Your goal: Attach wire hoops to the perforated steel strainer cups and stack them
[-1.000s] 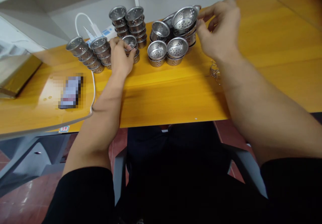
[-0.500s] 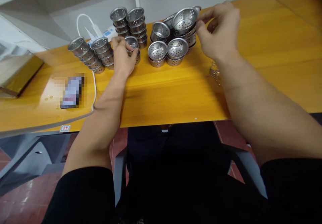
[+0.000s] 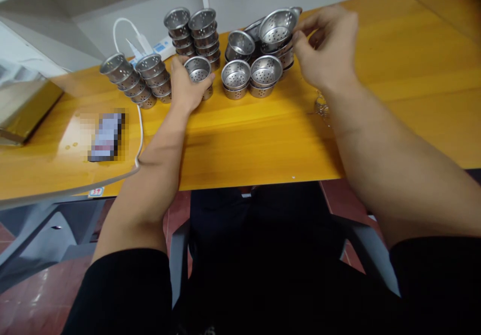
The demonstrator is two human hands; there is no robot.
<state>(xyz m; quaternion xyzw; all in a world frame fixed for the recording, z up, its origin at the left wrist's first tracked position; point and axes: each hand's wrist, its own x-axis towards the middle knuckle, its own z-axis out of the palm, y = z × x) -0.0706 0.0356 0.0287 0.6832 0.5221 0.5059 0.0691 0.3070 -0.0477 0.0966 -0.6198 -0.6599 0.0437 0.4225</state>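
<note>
Several stacks of small perforated steel cups stand on a yellow wooden table (image 3: 263,139). My left hand (image 3: 184,87) is wrapped round a short stack of cups (image 3: 198,71) near the middle. My right hand (image 3: 326,44) pinches the rim of the top cup (image 3: 277,26) on a leaning stack at the back right. Two low stacks (image 3: 235,76) (image 3: 265,73) sit between my hands. Taller stacks (image 3: 202,31) stand behind, and tilted stacks (image 3: 128,79) lean at the left.
A white cable (image 3: 140,124) runs from a power strip (image 3: 160,48) at the back along the table's left part. A blurred phone-sized object (image 3: 105,137) lies left of it. A small metal piece (image 3: 321,107) lies under my right wrist. A shiny box (image 3: 22,109) sits far left.
My left hand has tilted the top cup of its stack toward me and closed more firmly round it. My right hand stays at the leaning stack's top cup, barely shifted.
</note>
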